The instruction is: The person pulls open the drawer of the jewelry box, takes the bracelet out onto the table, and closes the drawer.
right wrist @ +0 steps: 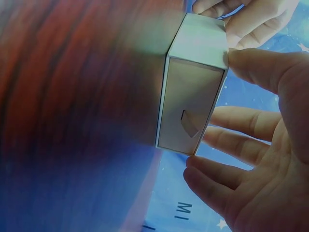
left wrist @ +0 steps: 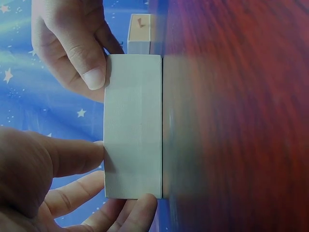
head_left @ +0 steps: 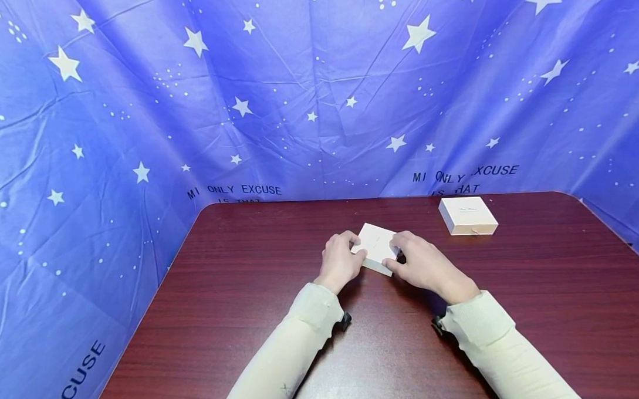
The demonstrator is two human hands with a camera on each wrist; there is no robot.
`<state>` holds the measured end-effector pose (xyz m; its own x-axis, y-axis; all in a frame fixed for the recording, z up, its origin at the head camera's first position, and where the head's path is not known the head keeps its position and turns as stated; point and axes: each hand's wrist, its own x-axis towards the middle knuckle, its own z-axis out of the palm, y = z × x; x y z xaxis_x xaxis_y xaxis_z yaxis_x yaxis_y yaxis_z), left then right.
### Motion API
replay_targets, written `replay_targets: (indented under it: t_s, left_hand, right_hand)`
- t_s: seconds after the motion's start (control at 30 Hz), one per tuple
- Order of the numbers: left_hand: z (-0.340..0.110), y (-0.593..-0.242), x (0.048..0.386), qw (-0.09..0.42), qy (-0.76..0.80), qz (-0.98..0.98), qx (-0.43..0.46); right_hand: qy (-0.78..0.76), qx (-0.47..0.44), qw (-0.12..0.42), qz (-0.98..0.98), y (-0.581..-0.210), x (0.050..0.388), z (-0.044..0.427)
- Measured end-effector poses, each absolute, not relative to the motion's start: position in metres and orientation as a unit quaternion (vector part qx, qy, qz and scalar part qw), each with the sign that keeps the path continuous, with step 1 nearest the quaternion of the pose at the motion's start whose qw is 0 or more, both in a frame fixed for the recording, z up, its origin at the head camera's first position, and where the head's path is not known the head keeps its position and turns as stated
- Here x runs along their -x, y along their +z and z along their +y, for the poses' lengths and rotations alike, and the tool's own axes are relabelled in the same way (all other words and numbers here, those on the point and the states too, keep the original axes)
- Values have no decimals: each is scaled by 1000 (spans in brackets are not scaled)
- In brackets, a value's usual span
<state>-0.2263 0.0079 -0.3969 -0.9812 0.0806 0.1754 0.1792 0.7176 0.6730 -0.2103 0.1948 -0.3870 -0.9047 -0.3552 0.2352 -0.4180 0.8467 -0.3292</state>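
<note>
A small white drawer box (head_left: 376, 248) lies at an angle on the table, with faint print on its top. My left hand (head_left: 340, 261) holds its left end, thumb at the near top edge and fingers round the far side. At the right end my right hand (head_left: 426, 262) grips it, its thumb on the near corner. In the left wrist view the box's plain long side (left wrist: 133, 125) faces me. The right wrist view shows the beige drawer front (right wrist: 186, 96) within the white sleeve, with a short ribbon pull (right wrist: 189, 126). The drawer looks closed.
A second white box (head_left: 468, 213), with a small pull on its near side, stands at the back right of the dark red wooden table (head_left: 239, 308). Blue star-printed cloth (head_left: 316, 94) hangs behind the table and along its sides.
</note>
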Motion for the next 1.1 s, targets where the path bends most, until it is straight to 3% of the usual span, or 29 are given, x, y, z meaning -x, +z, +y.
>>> replay_targets:
  t_s: [0.77, 1.1]
  left_hand:
    - [3, -397, 222, 58, -360, -929, 62]
    - [2, -395, 221, 55, -357, -930, 65]
  right_hand:
    - [208, -212, 77, -952, -387, 209, 191]
    - [237, -113, 95, -960, -382, 211, 193]
